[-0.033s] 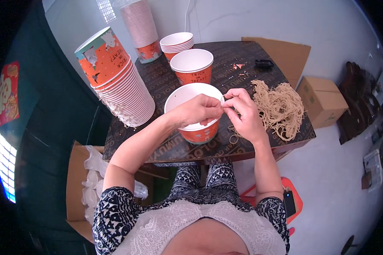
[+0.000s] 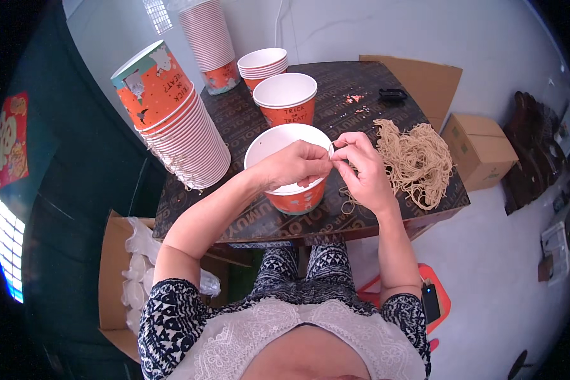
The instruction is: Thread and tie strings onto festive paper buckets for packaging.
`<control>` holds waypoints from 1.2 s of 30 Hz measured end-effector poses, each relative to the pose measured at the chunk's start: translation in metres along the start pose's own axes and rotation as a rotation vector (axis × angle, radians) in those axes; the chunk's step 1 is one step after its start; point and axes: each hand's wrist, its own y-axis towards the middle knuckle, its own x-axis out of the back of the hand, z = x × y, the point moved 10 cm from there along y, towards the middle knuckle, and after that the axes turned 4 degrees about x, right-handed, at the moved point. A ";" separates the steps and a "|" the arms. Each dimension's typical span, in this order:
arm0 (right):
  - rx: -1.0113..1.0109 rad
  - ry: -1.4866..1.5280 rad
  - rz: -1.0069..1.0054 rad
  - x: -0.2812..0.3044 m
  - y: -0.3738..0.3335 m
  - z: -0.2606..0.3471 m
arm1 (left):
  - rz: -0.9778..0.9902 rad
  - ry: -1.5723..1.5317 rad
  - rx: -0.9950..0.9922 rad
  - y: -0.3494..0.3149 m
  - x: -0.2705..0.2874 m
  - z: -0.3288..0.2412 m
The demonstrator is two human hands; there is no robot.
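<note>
An orange paper bucket [image 2: 296, 201] with a white inside stands upright at the table's front, below both hands. Over its right rim my left hand [image 2: 297, 163] is closed, thumb pressed to the fingers. My right hand [image 2: 359, 166] meets it there, pinching a thin beige string [image 2: 332, 148]. A short loop of the string shows between the fingertips; the rest of it is hidden by the fingers. Just right of my right hand lies a loose heap of beige strings [image 2: 421, 161].
Two nested-bucket groups [image 2: 286, 101] [image 2: 263, 60] stand behind. A tall leaning stack of buckets [image 2: 183, 136] is at the left, with another stack [image 2: 209, 38] beyond. A black clip-like object [image 2: 392, 95] lies far right. Cardboard boxes [image 2: 481, 152] [image 2: 111, 266] flank the table [image 2: 354, 218].
</note>
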 end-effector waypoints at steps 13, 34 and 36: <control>0.099 -0.006 -0.125 0.002 -0.014 0.018 | -0.046 -0.109 0.000 0.003 0.005 0.004; -0.088 0.005 -0.122 -0.007 -0.016 -0.008 | -0.382 0.596 -0.479 -0.022 0.006 -0.042; -0.082 -0.003 -0.123 -0.007 -0.016 -0.008 | -0.402 0.597 -0.530 -0.025 0.005 -0.047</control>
